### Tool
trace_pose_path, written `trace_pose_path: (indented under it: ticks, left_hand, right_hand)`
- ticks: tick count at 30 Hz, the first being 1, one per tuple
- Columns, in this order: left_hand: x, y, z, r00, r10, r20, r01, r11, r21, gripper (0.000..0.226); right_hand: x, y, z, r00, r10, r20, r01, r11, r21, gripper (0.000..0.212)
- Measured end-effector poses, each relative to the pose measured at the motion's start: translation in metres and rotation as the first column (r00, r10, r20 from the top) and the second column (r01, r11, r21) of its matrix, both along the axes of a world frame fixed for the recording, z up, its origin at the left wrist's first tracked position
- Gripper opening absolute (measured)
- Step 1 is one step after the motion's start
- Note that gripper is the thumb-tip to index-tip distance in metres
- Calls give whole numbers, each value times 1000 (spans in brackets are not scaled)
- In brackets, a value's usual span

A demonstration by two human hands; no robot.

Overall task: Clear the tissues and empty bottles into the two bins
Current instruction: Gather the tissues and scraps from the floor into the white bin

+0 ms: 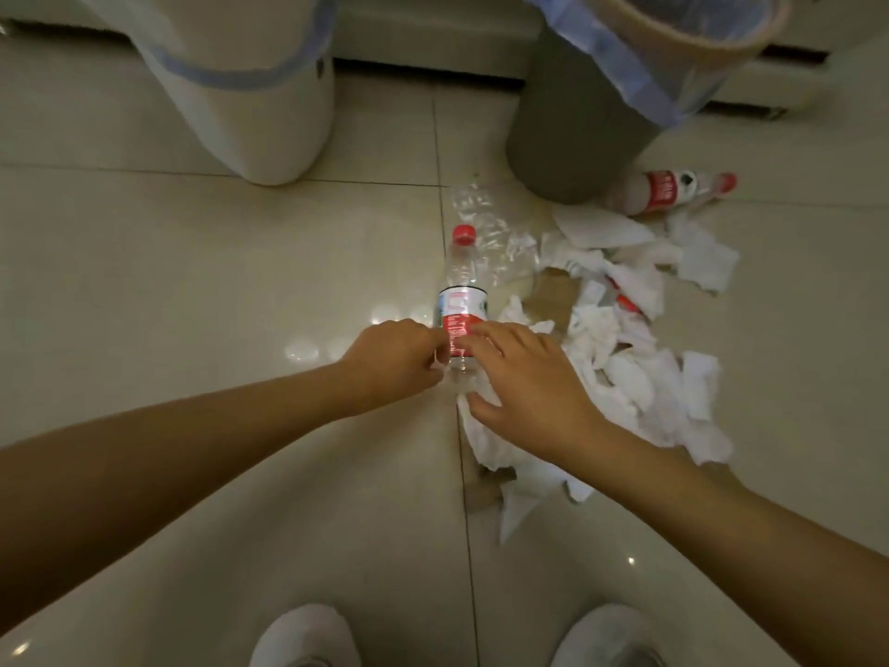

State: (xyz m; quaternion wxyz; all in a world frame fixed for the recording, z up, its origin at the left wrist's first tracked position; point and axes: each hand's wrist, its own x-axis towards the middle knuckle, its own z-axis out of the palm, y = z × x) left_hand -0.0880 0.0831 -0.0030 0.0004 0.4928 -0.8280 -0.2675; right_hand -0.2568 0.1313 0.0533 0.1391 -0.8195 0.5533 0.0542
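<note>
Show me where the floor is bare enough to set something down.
Bare tile lies left of the bottle, below the white bin, and between both bins. It is crowded right of the bottle: tissues spread toward the grey bin and a second bottle.

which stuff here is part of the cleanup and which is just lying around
Part of the job:
near bottle
far bottle
crushed clear bottle
tissues
white bin
grey bin

Just lying about:
cardboard scraps

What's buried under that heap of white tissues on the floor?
Under the tissues, brown cardboard shows through a gap, and a red-and-white piece pokes out. Anything deeper is covered.
</note>
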Motion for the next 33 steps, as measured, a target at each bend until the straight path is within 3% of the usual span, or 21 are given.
trace_pose_path:
  ticks: [9,18,25,33]
  left_hand:
    - [-72,-23,-10,988,-123,-98,117,991,-59,21]
    - [-115,-54,-33,984,-169,-51,166,984,-58,33]
    - [-127,-60,-42,993,-116,28,113,990,85,78]
    - [-121,-48,-53,995,-98,-7,98,988,122,69]
  right_hand:
    - [-83,17,-30,952,-303,-37,305,950,66,73]
    - [-108,21,-60,901,-428,-68,434,886,163,84]
    - [-123,0,-79,865,-499,-50,495,833,249,102]
    - [-123,-18,-88,882,-465,-75,468,848,247,117]
